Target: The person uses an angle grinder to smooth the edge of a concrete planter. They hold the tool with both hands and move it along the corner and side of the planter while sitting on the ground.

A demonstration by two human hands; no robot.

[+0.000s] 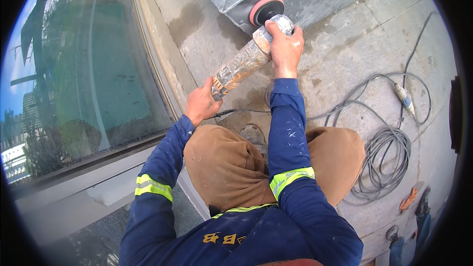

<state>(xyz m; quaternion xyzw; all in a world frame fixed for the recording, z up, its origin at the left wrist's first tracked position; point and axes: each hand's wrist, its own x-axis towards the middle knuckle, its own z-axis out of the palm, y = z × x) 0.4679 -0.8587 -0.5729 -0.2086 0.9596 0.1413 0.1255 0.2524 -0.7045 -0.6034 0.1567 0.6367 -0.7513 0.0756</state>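
An angle grinder [241, 66], scuffed and caked with pale dust over orange, slants up and to the right in front of me. My left hand [202, 102] is closed round its rear end, where the power cable comes out. Up at the pale gear head, my right hand [287, 51] grips with the thumb over the top. A round pad with a pink-red rim [267, 10] sits on the head. It stands against the lower edge of a grey, smooth slab [315, 0]; whether it touches is hard to tell.
A large glass pane [98, 69] in a frame runs along my left. Grey cable lies in a loose coil [387, 160] on the concrete floor at right, with a pale connector [405, 99]. An orange glove-like item [408, 200] and another person's legs [422, 221] are at lower right.
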